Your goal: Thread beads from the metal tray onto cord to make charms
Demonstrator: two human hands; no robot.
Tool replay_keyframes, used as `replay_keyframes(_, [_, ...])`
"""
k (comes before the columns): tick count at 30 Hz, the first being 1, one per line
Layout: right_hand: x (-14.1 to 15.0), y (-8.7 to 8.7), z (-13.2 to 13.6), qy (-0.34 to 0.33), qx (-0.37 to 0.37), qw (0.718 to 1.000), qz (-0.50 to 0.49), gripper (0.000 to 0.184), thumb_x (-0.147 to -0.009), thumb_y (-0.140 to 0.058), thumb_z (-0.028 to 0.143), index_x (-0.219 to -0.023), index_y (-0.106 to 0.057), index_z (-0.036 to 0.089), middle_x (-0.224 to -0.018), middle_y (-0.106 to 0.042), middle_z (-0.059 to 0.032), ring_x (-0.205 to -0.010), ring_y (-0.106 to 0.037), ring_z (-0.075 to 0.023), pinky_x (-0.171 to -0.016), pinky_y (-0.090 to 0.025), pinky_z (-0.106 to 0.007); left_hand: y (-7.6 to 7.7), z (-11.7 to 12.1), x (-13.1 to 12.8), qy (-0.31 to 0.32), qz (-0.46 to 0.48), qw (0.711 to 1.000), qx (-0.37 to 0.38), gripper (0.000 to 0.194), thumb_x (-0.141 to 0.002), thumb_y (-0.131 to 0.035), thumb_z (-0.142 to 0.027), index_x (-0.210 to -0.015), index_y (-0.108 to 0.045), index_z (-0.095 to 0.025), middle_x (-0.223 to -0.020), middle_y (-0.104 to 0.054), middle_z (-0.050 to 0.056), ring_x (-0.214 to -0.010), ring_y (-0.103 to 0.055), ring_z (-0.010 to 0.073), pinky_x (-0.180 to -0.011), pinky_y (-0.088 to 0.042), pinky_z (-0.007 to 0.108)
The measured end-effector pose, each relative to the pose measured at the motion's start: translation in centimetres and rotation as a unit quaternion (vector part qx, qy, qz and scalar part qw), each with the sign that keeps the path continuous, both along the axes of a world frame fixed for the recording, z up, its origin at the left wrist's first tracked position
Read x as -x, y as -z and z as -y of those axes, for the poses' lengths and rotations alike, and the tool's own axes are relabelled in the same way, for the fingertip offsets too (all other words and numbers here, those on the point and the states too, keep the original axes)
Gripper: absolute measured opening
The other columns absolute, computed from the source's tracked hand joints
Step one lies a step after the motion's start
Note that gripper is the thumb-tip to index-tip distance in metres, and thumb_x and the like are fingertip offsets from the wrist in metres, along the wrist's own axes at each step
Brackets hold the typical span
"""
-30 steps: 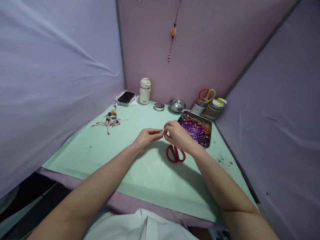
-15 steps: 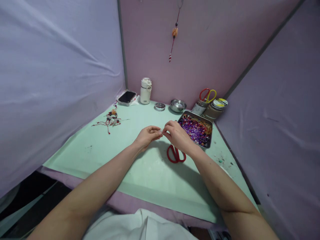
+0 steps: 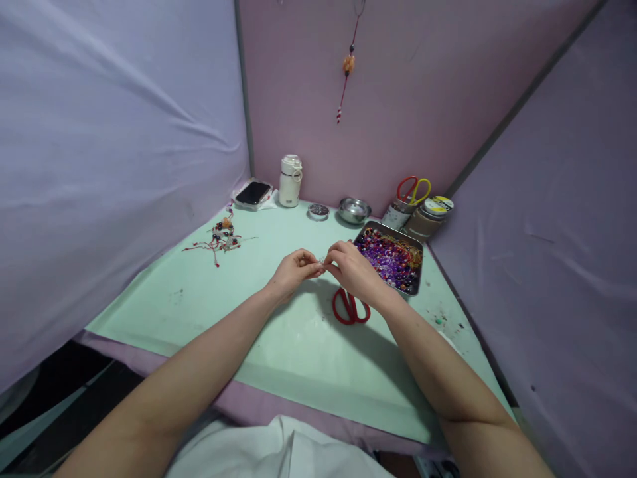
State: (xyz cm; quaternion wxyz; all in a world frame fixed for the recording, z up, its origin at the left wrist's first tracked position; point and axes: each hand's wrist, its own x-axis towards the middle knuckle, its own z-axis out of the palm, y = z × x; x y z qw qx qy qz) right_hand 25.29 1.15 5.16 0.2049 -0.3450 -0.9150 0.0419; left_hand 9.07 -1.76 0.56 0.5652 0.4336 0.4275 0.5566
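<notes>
Over the middle of the table, my left hand point(image 3: 296, 271) and my right hand point(image 3: 354, 269) meet fingertip to fingertip. Both are closed in a pinch on a tiny clear, glinting piece point(image 3: 321, 262), mostly covered by the fingers, so its kind cannot be made out. Red-handled scissors point(image 3: 351, 308) lie on the table just below my right hand, which hides their blades. Right behind that hand stands a metal tray point(image 3: 422, 269) filled with purple, red, dark and clear beads point(image 3: 391, 257).
Beaded red-cord strings point(image 3: 226, 236) lie at left. Along the back are a phone point(image 3: 253, 193), a white bottle point(image 3: 290, 182), a small round case point(image 3: 318, 212), a steel bowl point(image 3: 354, 211), a can with scissors point(image 3: 397, 216) and a jar point(image 3: 425, 222). A beaded cord point(image 3: 348, 64) hangs above.
My fingertips have shifted very slightly, and less of the clear piece shows between them. Everything else stays where it was.
</notes>
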Motion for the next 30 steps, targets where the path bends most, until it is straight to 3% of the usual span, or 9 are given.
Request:
replay_keyframes(8, [-0.4, -0.3, -0.2, 0.007, 0.004, 0.999, -0.050, 0.011, -0.090, -0.050, 0.022, -0.090, -0.060, 0.017, -0.100, -0.055, -0.0082, -0.092, -0.052, -0.0188, -0.081, -0.042, -0.032, -0.2, -0.1, 0.0, -0.022, 0.023, 0.999, 0.018, 0.022, -0.071, -0.072, -0.027, -0.075, -0.054, -0.014, -0.077, -0.068, 0.005, -0.077, -0.065, 0.0134, -0.086, -0.049, 0.035])
replay_keyframes(14, [-0.3, -0.8, 0.0, 0.045, 0.066, 0.996, -0.028, 0.016, -0.089, -0.053, 0.030, -0.082, -0.059, 0.017, -0.080, -0.062, -0.0043, -0.070, -0.053, -0.0149, -0.063, -0.036, -0.026, -0.1, -0.3, 0.0, -0.039, 0.020, 0.999, 0.019, 0.020, -0.074, -0.069, -0.024, -0.075, -0.052, -0.015, -0.077, -0.068, 0.006, -0.077, -0.066, 0.0134, -0.084, -0.050, 0.034])
replay_keyframes(19, [-0.1, -0.4, -0.3, 0.052, 0.058, 0.997, -0.014, 0.013, -0.088, -0.055, 0.024, -0.078, -0.061, 0.018, -0.075, -0.065, -0.0033, -0.069, -0.055, -0.0145, -0.063, -0.034, -0.025, 0.4, -0.4, 0.2, -0.032, 0.010, 0.999, 0.010, 0.022, -0.073, -0.069, -0.029, -0.077, -0.053, -0.015, -0.083, -0.068, 0.006, -0.080, -0.064, 0.0139, -0.082, -0.049, 0.033])
replay_keyframes(24, [-0.7, 0.4, -1.5, 0.104, 0.024, 0.994, 0.024, 0.011, -0.086, -0.055, 0.020, -0.077, -0.061, 0.017, -0.079, -0.067, -0.0067, -0.072, -0.059, -0.0179, -0.061, -0.035, -0.026, 0.3, -0.8, 0.9, -0.135, -0.024, 0.991, -0.009, 0.016, -0.072, -0.067, -0.024, -0.071, -0.053, -0.016, -0.106, -0.062, 0.005, -0.079, -0.054, 0.0075, -0.073, -0.045, 0.020])
replay_keyframes(27, [-1.1, 0.5, -2.0, 0.131, 0.012, 0.991, 0.038, 0.011, -0.086, -0.055, 0.018, -0.076, -0.061, 0.017, -0.079, -0.067, -0.0087, -0.074, -0.061, -0.0196, -0.062, -0.035, -0.027, 0.0, -1.0, 1.3, -0.133, 0.051, 0.990, 0.017, 0.017, -0.073, -0.066, -0.024, -0.071, -0.051, -0.017, -0.098, -0.060, 0.003, -0.068, -0.047, 0.0057, -0.059, -0.040, 0.016])
replay_keyframes(30, [-1.2, 0.4, -2.2, 0.122, 0.020, 0.992, 0.033, 0.012, -0.086, -0.054, 0.017, -0.076, -0.061, 0.017, -0.078, -0.067, -0.0085, -0.074, -0.062, -0.0191, -0.062, -0.036, -0.026, -0.6, -0.8, 1.5, -0.061, 0.159, 0.985, 0.030, 0.021, -0.073, -0.068, -0.026, -0.075, -0.049, -0.017, -0.099, -0.060, 0.005, -0.066, -0.047, 0.0051, -0.056, -0.038, 0.016])
